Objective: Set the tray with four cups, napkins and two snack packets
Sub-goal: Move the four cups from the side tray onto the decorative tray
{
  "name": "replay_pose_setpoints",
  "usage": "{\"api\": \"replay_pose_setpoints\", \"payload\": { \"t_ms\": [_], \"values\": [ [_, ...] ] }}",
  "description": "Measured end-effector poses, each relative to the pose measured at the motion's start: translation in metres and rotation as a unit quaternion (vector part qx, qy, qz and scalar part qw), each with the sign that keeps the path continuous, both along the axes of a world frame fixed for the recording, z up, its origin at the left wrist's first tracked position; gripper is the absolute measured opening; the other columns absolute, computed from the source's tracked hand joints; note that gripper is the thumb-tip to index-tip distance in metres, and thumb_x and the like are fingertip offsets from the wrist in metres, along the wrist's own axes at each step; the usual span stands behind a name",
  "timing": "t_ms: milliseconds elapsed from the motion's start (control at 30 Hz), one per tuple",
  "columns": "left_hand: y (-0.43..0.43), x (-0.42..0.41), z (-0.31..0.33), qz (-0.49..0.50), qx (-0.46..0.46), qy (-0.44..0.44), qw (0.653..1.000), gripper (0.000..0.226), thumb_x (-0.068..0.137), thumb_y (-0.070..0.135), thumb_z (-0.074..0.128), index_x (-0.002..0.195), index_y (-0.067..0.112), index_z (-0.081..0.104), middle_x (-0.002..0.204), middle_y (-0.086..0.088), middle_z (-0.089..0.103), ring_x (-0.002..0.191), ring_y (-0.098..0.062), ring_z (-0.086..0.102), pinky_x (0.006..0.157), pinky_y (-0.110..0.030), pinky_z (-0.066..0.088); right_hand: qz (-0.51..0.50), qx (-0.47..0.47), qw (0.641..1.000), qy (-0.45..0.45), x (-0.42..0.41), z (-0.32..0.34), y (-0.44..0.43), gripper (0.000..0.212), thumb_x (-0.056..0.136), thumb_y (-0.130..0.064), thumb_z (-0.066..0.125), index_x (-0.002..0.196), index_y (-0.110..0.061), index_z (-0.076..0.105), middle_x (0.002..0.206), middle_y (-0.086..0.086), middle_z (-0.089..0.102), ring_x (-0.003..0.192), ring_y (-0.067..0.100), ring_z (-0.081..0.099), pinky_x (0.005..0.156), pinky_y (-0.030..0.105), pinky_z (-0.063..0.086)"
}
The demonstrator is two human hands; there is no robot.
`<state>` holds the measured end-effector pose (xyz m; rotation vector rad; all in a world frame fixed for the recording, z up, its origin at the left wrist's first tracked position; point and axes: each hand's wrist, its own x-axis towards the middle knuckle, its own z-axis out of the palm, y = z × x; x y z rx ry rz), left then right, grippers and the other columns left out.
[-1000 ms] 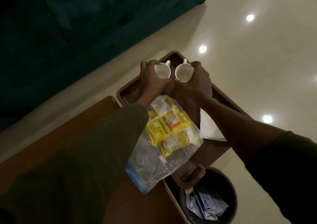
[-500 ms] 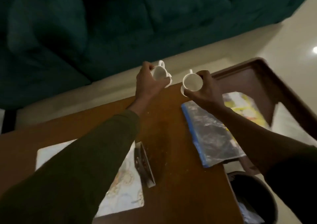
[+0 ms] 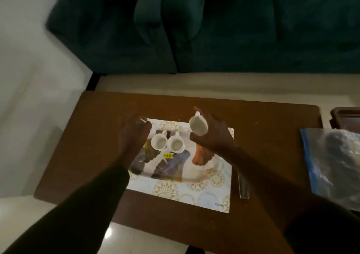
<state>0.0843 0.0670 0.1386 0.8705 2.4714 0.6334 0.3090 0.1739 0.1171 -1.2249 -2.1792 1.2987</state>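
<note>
A printed tray (image 3: 171,169) with a leaf pattern and a yellow price sticker lies on a white and gold placemat (image 3: 194,197). Two white cups (image 3: 159,142) (image 3: 176,144) stand side by side at the tray's far end. My left hand (image 3: 134,135) is low at the tray's far left corner, closed around a third white cup (image 3: 152,130) that it mostly hides. My right hand (image 3: 213,137) holds a fourth white cup (image 3: 198,126), tilted, above the tray's far right part. A clear zip bag (image 3: 331,162) lies at the table's right end; its contents are blurred.
The brown wooden table (image 3: 97,146) carries the placemat. A thin clear strip (image 3: 244,185) lies right of the placemat. A dark brown stand's corner (image 3: 344,115) shows at the far right. A dark green sofa (image 3: 214,29) runs behind the table. Pale floor lies to the left.
Both hands carried a cup each from the brown stand on the right, leftward over the table, to the printed tray. The view swung left with them.
</note>
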Motion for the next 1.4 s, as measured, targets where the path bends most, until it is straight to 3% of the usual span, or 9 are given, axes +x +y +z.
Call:
{"api": "replay_pose_setpoints", "payload": {
  "t_ms": [100, 200, 367, 567, 733, 1000, 1133, 1233, 1400],
  "values": [
    [-0.044, -0.004, -0.015, 0.001, 0.006, 0.053, 0.999, 0.032, 0.08, 0.04, 0.059, 0.09, 0.012, 0.069, 0.102, -0.011, 0.069, 0.096, -0.031, 0.062, 0.079, -0.035, 0.044, -0.016, -0.026, 0.996, -0.082, -0.005, -0.022, -0.038, 0.069, 0.068, -0.047, 0.072, 0.131, -0.035, 0.047, 0.113, 0.008, 0.06, 0.1, 0.022, 0.061, 0.078, 0.026, 0.047],
    [-0.062, -0.004, -0.036, 0.075, -0.053, -0.01, 0.996, 0.033, 0.073, 0.048, 0.063, 0.087, 0.019, 0.068, 0.096, -0.003, 0.068, 0.085, -0.022, 0.062, 0.066, -0.027, 0.043, -0.015, -0.011, 0.989, -0.144, -0.006, -0.045, -0.063, 0.067, 0.068, -0.047, 0.075, 0.124, -0.019, 0.052, 0.121, 0.005, 0.061, 0.108, 0.025, 0.062, 0.079, 0.025, 0.043],
    [-0.063, 0.005, -0.077, 0.146, -0.1, -0.068, 0.982, 0.068, 0.074, 0.061, 0.061, 0.13, 0.022, 0.057, 0.124, -0.01, 0.065, 0.113, -0.034, 0.06, 0.091, -0.04, 0.052, -0.015, 0.002, 0.984, -0.18, -0.031, -0.073, -0.082, 0.068, 0.067, -0.054, 0.075, 0.115, -0.009, 0.057, 0.14, 0.009, 0.048, 0.138, 0.025, 0.036, 0.109, 0.034, 0.035],
    [-0.052, 0.011, -0.099, 0.236, -0.083, -0.197, 0.948, 0.069, 0.071, 0.058, 0.069, 0.112, 0.002, 0.065, 0.107, -0.016, 0.069, 0.088, -0.034, 0.068, 0.061, -0.049, 0.062, -0.07, -0.051, 0.969, -0.232, -0.058, -0.091, -0.096, 0.076, 0.063, -0.067, 0.072, 0.108, -0.007, 0.06, 0.099, 0.007, 0.068, 0.093, 0.023, 0.066, 0.071, 0.029, 0.053],
    [-0.057, 0.015, -0.113, 0.266, -0.065, -0.2, 0.941, 0.075, 0.068, 0.058, 0.07, 0.114, 0.0, 0.061, 0.119, -0.018, 0.062, 0.105, -0.039, 0.063, 0.081, -0.051, 0.058, -0.095, -0.052, 0.972, -0.21, -0.065, -0.091, -0.102, 0.063, 0.063, -0.07, 0.069, 0.092, -0.014, 0.06, 0.078, -0.003, 0.059, 0.074, 0.014, 0.06, 0.059, 0.027, 0.05],
    [-0.059, 0.021, -0.123, 0.296, -0.028, -0.246, 0.923, 0.066, 0.075, 0.047, 0.076, 0.12, 0.003, 0.055, 0.122, -0.016, 0.06, 0.102, -0.037, 0.061, 0.073, -0.054, 0.06, -0.051, -0.058, 0.97, -0.232, -0.062, -0.093, -0.107, 0.062, 0.071, -0.062, 0.07, 0.1, -0.008, 0.06, 0.094, 0.005, 0.069, 0.078, 0.014, 0.062, 0.067, 0.029, 0.054],
    [-0.065, 0.019, -0.115, 0.248, -0.042, -0.207, 0.946, 0.081, 0.072, 0.07, 0.063, 0.122, 0.008, 0.053, 0.119, -0.015, 0.062, 0.103, -0.038, 0.064, 0.071, -0.054, 0.06, -0.031, -0.002, 0.967, -0.253, -0.058, -0.087, -0.102, 0.061, 0.074, -0.065, 0.065, 0.102, -0.012, 0.059, 0.094, 0.003, 0.069, 0.085, 0.019, 0.067, 0.068, 0.03, 0.053],
    [-0.083, 0.012, -0.103, 0.13, -0.11, -0.056, 0.984, 0.091, 0.062, 0.09, 0.047, 0.115, 0.017, 0.053, 0.114, -0.008, 0.065, 0.101, -0.032, 0.065, 0.081, -0.049, 0.057, 0.047, 0.101, 0.96, -0.256, -0.052, -0.083, -0.098, 0.06, 0.07, -0.065, 0.066, 0.109, -0.02, 0.054, 0.104, 0.0, 0.065, 0.097, 0.02, 0.063, 0.081, 0.036, 0.049],
    [-0.112, -0.004, -0.103, -0.077, -0.111, -0.005, 0.991, 0.08, 0.059, 0.077, 0.067, 0.121, 0.029, 0.052, 0.125, 0.004, 0.057, 0.106, -0.02, 0.061, 0.08, -0.038, 0.053, 0.159, 0.091, 0.955, -0.235, -0.044, -0.087, -0.11, 0.077, 0.067, -0.054, 0.073, 0.131, -0.024, 0.043, 0.123, -0.002, 0.06, 0.113, 0.019, 0.058, 0.088, 0.036, 0.052]
  ]
}}
